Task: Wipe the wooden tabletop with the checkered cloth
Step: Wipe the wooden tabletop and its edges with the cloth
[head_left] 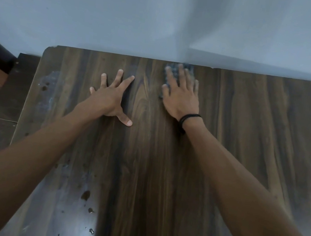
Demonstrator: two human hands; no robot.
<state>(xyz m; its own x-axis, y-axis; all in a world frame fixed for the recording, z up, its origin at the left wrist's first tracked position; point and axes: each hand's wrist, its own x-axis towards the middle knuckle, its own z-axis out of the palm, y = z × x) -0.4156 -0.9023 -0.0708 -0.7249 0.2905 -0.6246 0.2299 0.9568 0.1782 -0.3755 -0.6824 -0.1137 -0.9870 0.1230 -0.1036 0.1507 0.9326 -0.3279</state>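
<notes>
Dark wood grain runs under both my hands on the desk (249,132). My left hand (111,99) lies flat, its fingers (126,82) spread wide apart and holding nothing. My right hand (180,95) presses the checkered cloth (188,67) down at the desk's far edge by the wall (126,12), with its fingers (181,73) straight and slightly apart. Most of the cloth hides beneath that hand. It shows only between and just beyond the fingertips, too blurred to read its pattern. A black band (187,119) circles that wrist. Dark spots (85,195) lie on the desk nearer me than my left fingers.
</notes>
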